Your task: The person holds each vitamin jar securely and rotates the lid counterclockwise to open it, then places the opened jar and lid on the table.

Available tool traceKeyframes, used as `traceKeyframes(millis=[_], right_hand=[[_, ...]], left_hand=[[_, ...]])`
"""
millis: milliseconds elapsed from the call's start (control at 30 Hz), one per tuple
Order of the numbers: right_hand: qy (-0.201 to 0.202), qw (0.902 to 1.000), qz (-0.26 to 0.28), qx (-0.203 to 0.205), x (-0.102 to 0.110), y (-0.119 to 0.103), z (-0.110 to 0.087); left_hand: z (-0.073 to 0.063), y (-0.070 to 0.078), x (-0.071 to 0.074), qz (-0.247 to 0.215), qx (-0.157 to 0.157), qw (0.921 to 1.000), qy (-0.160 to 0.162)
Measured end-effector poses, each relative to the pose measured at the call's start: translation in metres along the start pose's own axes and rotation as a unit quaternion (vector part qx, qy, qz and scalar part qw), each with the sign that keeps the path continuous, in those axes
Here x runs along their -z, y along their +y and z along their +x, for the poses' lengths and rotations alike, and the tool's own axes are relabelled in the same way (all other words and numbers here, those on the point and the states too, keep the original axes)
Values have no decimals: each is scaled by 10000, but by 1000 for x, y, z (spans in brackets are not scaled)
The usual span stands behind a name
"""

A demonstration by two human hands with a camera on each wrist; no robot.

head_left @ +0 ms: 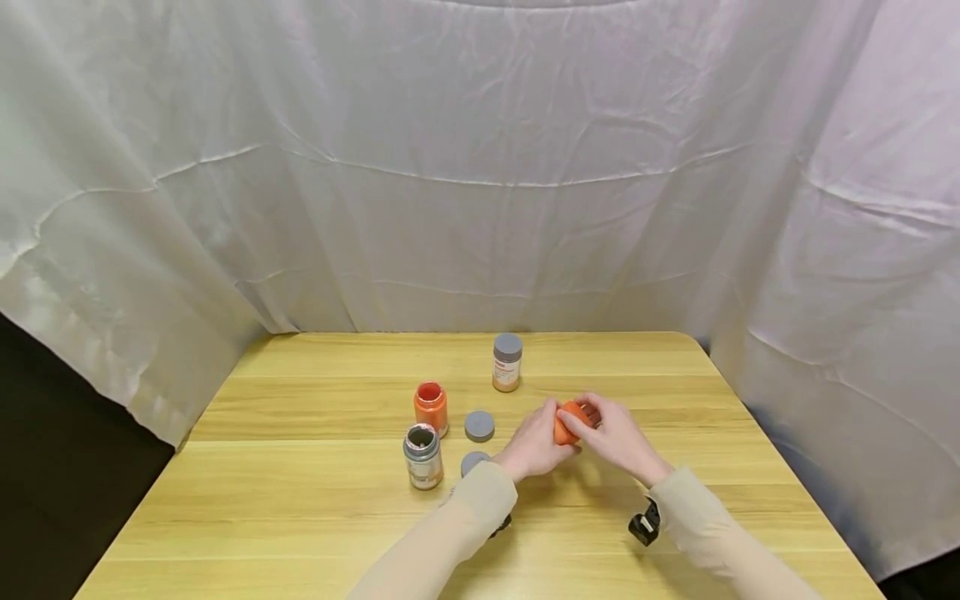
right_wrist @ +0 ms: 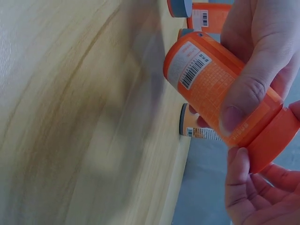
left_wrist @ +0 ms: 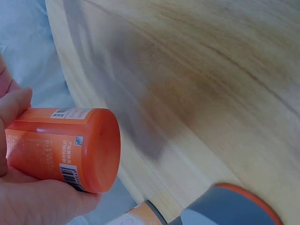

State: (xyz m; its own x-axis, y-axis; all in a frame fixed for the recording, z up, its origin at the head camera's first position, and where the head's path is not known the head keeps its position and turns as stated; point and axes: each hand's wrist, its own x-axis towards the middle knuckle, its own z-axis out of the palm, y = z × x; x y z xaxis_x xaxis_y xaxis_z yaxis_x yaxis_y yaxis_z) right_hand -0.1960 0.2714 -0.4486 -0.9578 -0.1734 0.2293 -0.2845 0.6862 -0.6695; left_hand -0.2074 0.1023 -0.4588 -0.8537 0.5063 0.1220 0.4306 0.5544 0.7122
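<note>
An orange plastic bottle [head_left: 568,425] with printed labels is held tilted above the table. My left hand [head_left: 534,443] grips its body, the thumb along the side. With its fingertips, my right hand [head_left: 617,433] pinches the orange cap [right_wrist: 274,139] at the bottle's end. The bottle's base points away from the cap, towards the table, in the right wrist view. Whether the cap is loose, I cannot tell. Left of the hands, one grey lid [head_left: 479,426] lies flat, and another grey lid [head_left: 473,461] is partly covered by the left wrist.
An uncapped orange jar [head_left: 431,408] and an uncapped grey-necked jar [head_left: 424,467] stand to the left. Further back stands a jar with a grey lid [head_left: 507,365]. A pale curtain [head_left: 480,250] hangs behind the wooden table [head_left: 300,517].
</note>
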Motion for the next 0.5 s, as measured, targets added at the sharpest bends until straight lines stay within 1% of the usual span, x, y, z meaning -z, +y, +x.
traceKeyframes(millis=[100,233,367,500], right_hand=[[29,9999,94,104,0,0,-1],[88,9991,140,382,1,0,-2],[111,9964,46,836,3,4,-3],[22,9916,-46,1290,4,7,-5]], left_hand=[[-1,0,1,15,51,10000,13],[-3,0,3,93,105,9999,71],[-5,0,4,83,145,9998,85],[-6,0,4,136,164,9998,-10]])
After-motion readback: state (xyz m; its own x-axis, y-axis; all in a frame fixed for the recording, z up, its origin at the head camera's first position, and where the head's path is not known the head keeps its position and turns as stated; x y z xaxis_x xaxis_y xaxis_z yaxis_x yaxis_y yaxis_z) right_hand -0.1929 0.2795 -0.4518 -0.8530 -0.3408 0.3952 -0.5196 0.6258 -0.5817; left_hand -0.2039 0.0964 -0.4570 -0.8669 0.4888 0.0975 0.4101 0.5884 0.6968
